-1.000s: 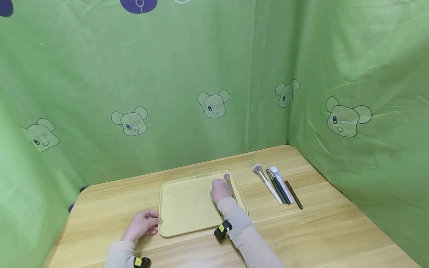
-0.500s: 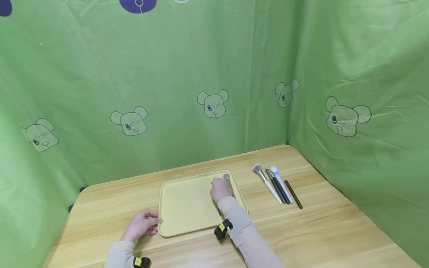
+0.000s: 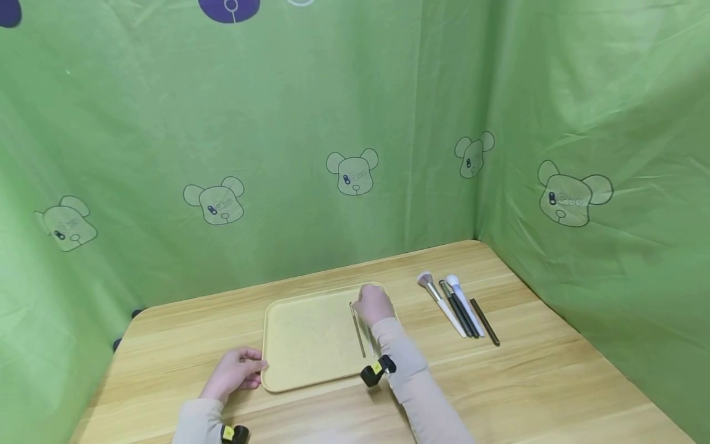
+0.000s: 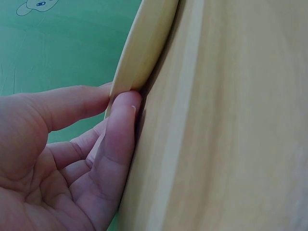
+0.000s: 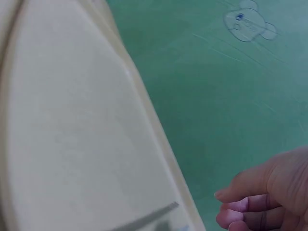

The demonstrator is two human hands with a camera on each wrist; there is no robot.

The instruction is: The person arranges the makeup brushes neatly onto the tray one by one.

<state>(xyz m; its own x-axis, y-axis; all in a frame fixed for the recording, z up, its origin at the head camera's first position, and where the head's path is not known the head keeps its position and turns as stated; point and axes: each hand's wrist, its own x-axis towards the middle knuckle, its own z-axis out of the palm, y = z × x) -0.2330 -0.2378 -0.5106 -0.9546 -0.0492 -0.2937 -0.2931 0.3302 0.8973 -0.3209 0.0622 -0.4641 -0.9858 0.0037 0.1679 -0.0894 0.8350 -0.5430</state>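
Note:
My left hand (image 3: 235, 372) grips the left edge of the pale yellow tray (image 3: 310, 345); in the left wrist view the thumb and bent index finger pinch the rim (image 4: 149, 48). Over the tray's right side is my right hand (image 3: 374, 305), its thumb and fingertips slightly apart with nothing seen between them. Just left of it, a thin dark makeup brush (image 3: 357, 330) lies lengthwise on the tray. The right wrist view shows a blurred dark handle (image 5: 149, 217) on the tray. A second brush there is mostly hidden by the right hand and sleeve.
Right of the tray on the wooden table (image 3: 516, 388) lie several makeup brushes: a white-handled one (image 3: 444, 306), black-handled ones (image 3: 460, 311), a pale blue one (image 3: 466, 306). A dark stick (image 3: 485, 322) lies beyond them. Green curtains (image 3: 310, 123) enclose the back and sides.
My right hand has let go of the thin dark brush and shifted right and slightly away, now covering the other brush's head. The left hand stays on the tray edge.

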